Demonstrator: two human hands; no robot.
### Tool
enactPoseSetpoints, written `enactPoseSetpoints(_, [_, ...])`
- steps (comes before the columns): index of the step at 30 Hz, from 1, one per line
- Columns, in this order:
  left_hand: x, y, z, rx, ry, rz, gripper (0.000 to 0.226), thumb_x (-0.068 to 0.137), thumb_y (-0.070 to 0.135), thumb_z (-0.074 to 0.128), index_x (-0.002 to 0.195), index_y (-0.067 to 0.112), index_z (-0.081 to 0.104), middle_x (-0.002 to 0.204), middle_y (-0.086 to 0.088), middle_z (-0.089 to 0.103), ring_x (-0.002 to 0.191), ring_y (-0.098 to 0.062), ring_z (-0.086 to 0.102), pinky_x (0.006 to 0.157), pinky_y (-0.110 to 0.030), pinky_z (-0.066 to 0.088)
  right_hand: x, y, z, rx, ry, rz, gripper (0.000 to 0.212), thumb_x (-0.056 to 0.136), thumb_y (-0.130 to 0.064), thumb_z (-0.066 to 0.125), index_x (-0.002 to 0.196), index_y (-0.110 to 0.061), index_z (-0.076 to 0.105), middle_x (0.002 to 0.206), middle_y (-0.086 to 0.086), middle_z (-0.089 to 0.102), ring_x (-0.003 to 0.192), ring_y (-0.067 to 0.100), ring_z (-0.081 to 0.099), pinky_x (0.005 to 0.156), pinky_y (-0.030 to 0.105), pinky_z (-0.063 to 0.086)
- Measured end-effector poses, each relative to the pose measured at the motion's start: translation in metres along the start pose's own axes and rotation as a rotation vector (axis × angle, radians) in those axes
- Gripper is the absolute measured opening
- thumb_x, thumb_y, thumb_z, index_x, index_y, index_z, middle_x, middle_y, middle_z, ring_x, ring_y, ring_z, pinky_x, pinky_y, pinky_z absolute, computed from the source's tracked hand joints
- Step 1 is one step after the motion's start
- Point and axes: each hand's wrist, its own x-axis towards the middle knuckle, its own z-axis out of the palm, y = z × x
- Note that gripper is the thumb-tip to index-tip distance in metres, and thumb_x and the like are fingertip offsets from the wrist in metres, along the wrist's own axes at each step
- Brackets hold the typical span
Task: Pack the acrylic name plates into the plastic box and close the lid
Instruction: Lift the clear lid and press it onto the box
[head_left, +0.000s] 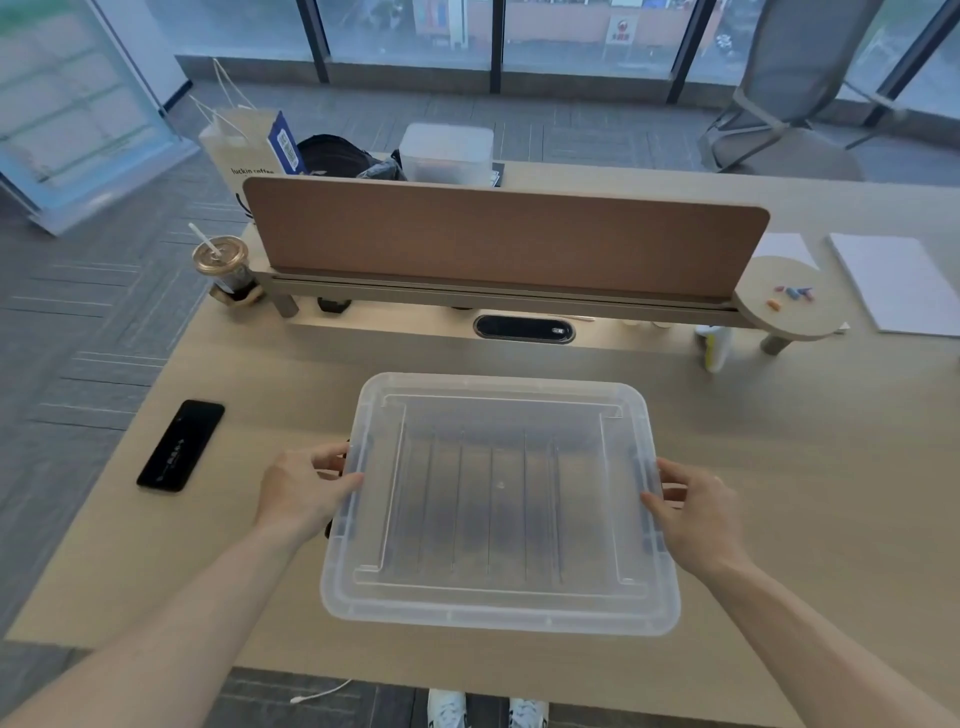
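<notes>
while we look down at the pale wooden desk (218, 519), we record one clear plastic box (498, 504) near its front edge, the translucent lid (498, 415) seated on top. through the lid we see several upright dark-edged sheets in a row, which seem to be the acrylic name plates (491, 499), though haze blurs their detail. our left hand (304, 491) grips the left rim of the lid, thumb on top, fingers curled under. our right hand (696, 514) grips the right rim likewise. further items: black phone (181, 445) lying flat, well left of the box; iced drink cup (223, 267) with straw at the far left; brown divider panel (504, 244) across the back; white notepad (898, 283) at the far right.
</notes>
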Motion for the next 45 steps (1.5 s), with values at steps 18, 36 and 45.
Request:
enactPoseSetpoints(18, [0.008,-0.009,0.010,-0.075,0.010,-0.072,0.033,0.084,0.018,0.083,0.116,0.026,0.078,0.094,0.006,0.076,0.085,-0.007,0.068,0.072,-0.028,0.051,-0.002,-0.003,0.001,-0.008,-0.005,-0.045,0.038,0.083,-0.006,0.077,0.120,-0.014,0.075,0.100,0.003,0.073,0.079,0.018,0.067,0.073,0.024,0.049])
enactPoseSetpoints(36, [0.011,-0.037,0.013,-0.464,-0.368,-0.407,0.037,0.096,0.034,0.068,0.127,0.013,0.069,0.118,-0.007,0.077,0.107,-0.025,0.069,0.085,-0.038,0.054,-0.001,0.025,-0.004,0.440,-0.368,0.434,0.032,0.093,-0.039,0.068,0.119,-0.020,0.070,0.098,-0.003,0.081,0.086,0.016,0.078,0.077,0.036,0.062])
enactPoseSetpoints(45, [0.005,0.010,-0.002,-0.428,-0.275,-0.406,0.036,0.095,0.055,0.062,0.102,0.021,0.071,0.110,-0.002,0.072,0.099,-0.018,0.066,0.083,-0.037,0.052,-0.009,-0.004,-0.008,0.323,-0.240,0.330,0.025,0.097,-0.018,0.064,0.120,-0.008,0.068,0.099,0.004,0.073,0.085,0.021,0.066,0.063,0.030,0.052])
